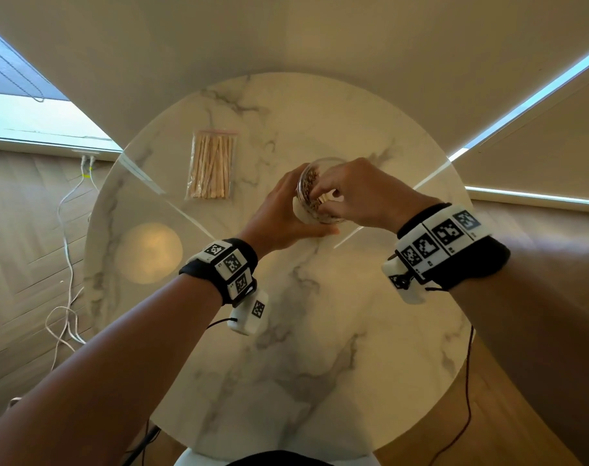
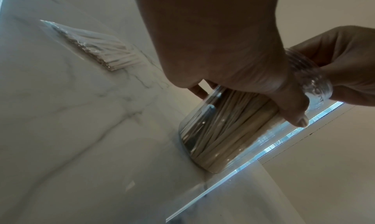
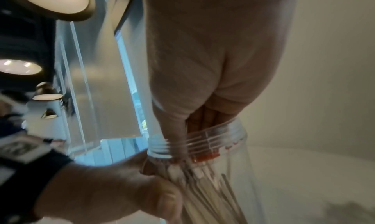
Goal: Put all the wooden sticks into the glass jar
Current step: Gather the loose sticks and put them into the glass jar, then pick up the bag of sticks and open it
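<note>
A clear glass jar (image 1: 308,210) stands on the round marble table (image 1: 320,314), packed with wooden sticks (image 2: 219,131). My left hand (image 1: 279,216) grips the jar's side, thumb (image 2: 292,109) across the glass. My right hand (image 1: 353,193) is bunched over the jar's threaded mouth (image 3: 223,134), its fingertips reaching inside and pinching the tops of a few sticks (image 1: 325,197). The right wrist view shows the stick tops (image 3: 202,179) just below those fingertips. A clear zip bag with more wooden sticks (image 1: 212,166) lies flat to the far left of the jar, also in the left wrist view (image 2: 97,51).
White cables (image 1: 67,264) trail on the wooden floor left of the table. Bare marble lies between me and the jar, with a round lamp reflection (image 1: 148,253) at the left. The table's edge curves close around the bag and the jar.
</note>
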Available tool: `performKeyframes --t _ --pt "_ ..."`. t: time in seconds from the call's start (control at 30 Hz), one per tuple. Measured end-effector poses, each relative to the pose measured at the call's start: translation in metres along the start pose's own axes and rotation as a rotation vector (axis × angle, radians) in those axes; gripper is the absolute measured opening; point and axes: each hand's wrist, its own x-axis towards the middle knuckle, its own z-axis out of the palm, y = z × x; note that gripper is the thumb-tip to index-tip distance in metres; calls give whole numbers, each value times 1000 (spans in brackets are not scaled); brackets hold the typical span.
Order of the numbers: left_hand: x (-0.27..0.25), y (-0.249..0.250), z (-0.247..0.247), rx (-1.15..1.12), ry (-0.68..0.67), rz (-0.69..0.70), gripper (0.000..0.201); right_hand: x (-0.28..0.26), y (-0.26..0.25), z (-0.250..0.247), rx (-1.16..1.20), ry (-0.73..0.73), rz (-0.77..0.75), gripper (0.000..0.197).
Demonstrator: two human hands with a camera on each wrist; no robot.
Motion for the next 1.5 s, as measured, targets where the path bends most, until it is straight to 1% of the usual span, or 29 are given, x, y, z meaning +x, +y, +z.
performKeyframes --t 0.07,0.1,0.13,0.2,0.27,0.33,0.37,0.43,0.5,0.57,0.67,0.77,0.83,0.87,0.9,0.97,1.03,1.07,1.13,1.17,1.2,1.23,1.3,1.33,1.37,1.4,1.47,1.5 --pt "1 0 0 -3 -6 -6 111 1 -1 0 -29 -21 2 27" --pt "1 1 -1 -5 -20 -2 111 -1 -1 -1 -12 -4 -9 26" --pt "2 3 -4 -4 -50 12 111 -3 -2 -2 28 41 -30 24" --pt "5 3 -17 39 -155 41 111 -13 -8 -2 136 196 -59 21" --pt "5 -3 -35 184 -250 26 111 -32 -18 4 232 370 -67 17" --pt "0 -22 -55 370 -270 -2 113 -56 -33 17 273 484 -94 14" --pt "-3 -34 -64 464 -253 -21 114 -68 -39 29 275 500 -112 13" --pt "-11 -61 -81 619 -191 -105 107 -94 -50 60 295 437 -125 13" --pt "-22 -83 -93 723 -155 -208 93 -116 -56 98 344 343 -102 14" --pt "-36 -95 -98 780 -177 -245 85 -136 -59 136 364 267 -71 14" --pt "-60 -89 -98 816 -253 -250 82 -160 -63 186 358 130 -16 14" --pt "-99 -81 -88 807 -283 -160 79 -178 -69 215 397 53 37 14" --pt "-140 -78 -76 769 -319 -79 85 -185 -73 226 409 13 80 14" --pt "-164 -76 -68 759 -361 -34 89 -187 -74 232 386 -10 97 15" --pt "-189 -74 -61 752 -398 28 88 -189 -74 236 355 -31 105 17" --pt "-236 -68 -49 753 -453 219 79 -193 -77 242 316 -57 132 23" --pt "-271 -66 -42 758 -458 399 71 -195 -79 249 315 -72 148 29" --pt "-281 -63 -42 739 -461 447 69 -196 -81 251 312 -81 162 28" --pt "-281 -57 -44 699 -410 514 59 -199 -84 253 308 -80 203 23" --pt "-274 -57 -43 690 -366 505 54 -201 -85 253 316 -70 221 21" --pt "-265 -59 -41 675 -324 450 51 -203 -87 254 328 -63 237 20" --pt "-254 -63 -40 659 -286 360 50 -205 -89 254 343 -56 250 19" --pt "-232 -71 -35 650 -250 180 54 -209 -94 256 369 -48 265 19" --pt "-225 -72 -31 651 -259 130 56 -211 -95 258 378 -42 266 19" --pt "-223 -72 -26 655 -279 122 57 -213 -96 260 389 -37 268 18" --pt "-223 -69 -20 660 -300 151 56 -215 -96 262 399 -30 276 19" --pt "-235 -60 -6 681 -336 279 52 -218 -95 265 435 -6 330 24" --pt "-248 -58 1 697 -364 357 51 -220 -95 265 481 23 384 29"
